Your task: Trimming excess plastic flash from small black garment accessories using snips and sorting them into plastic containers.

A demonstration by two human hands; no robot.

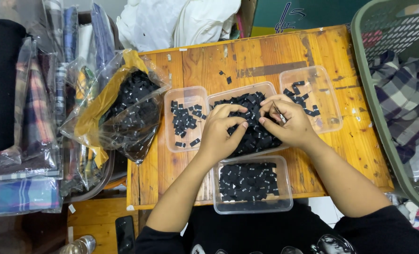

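Table: small wooden table (pixel 266 51), worn top, fully in view from above.
Laundry basket: green perforated basket (pixel 379 94) past the table's right edge, checked cloth inside.
Bag: clear plastic bag (pixel 124 108) of small black fabric labels, hanging over the table's left edge.
Middle tray: clear plastic tray (pixel 240 91) at the table's centre, heaped with black labels (pixel 259 136); both hands work over it.
Front tray: clear tray (pixel 251 184) at the near edge, black labels packed flat in it.
Left tray: clear tray (pixel 186 117) just beside the middle one, thinly scattered labels.
Right tray: clear tray (pixel 313 99) toward the right edge, a few labels at its far end.
Left hand: left hand (pixel 221 131) over the heap, fingers curled, fingertips pinched on a black label.
Right hand: right hand (pixel 287 121) touching the left at the fingertips, closed around a thin metal tool (pixel 280 113), likely tweezers.
Loose labels: two stray pieces (pixel 226 77) on the bare wood toward the far edge.
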